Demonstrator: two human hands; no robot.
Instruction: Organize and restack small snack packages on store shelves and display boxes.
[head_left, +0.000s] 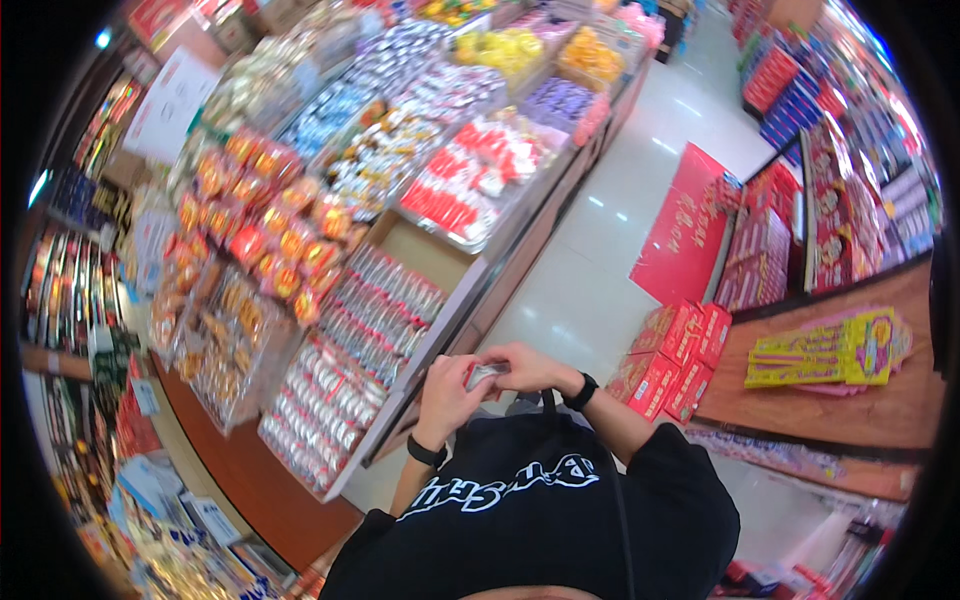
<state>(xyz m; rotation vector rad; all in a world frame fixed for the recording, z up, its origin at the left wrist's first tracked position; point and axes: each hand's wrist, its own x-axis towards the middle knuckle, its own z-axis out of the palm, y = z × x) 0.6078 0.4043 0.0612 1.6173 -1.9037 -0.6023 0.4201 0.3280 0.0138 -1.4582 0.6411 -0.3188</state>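
Close to my chest, my left hand (448, 394) and my right hand (523, 367) come together around a small wrapped packet (484, 373), silvery with some red. Fingers cover most of it, so its exact kind cannot be made out. Both hands are beside the near edge of a display counter. Just left of them lie rows of small silvery packets with red ends (386, 311) in a box. Nearer to me stands a box of round silvery wrapped pieces (322, 409). A black band is on each wrist.
Beyond the packets are orange-and-red wrapped snacks (281, 225) and a tray of red-and-white packets (480, 180). Bagged cookies (232, 341) stand at left. Red boxes (667, 367) sit on the floor at right, beside a wooden shelf (825, 405) with yellow packs (825, 349). A red mat (679, 225) lies in the aisle.
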